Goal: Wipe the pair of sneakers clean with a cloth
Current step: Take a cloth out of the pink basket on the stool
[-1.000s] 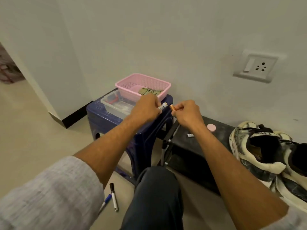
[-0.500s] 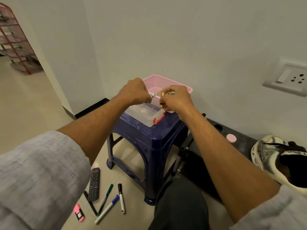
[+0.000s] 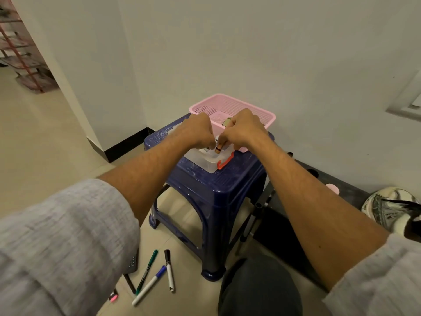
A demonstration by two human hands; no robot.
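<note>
Both hands have sunk to the box (image 3: 210, 164) on the stool (image 3: 227, 192) — left hand (image 3: 197, 132) pinching a pale piece (image 3: 216, 140), right hand (image 3: 244, 130) pinching a cylinder (image 3: 218, 149). The sneaker (image 3: 387, 210) has slid to 4 o'clock, untouched; no cloth in sight — wiping hasn't begun.

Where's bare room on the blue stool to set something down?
Bare: near corner of the blue plastic stool, before the clear plastic box. Crowded: the back, with the pink mesh basket, left hand and right hand.
</note>
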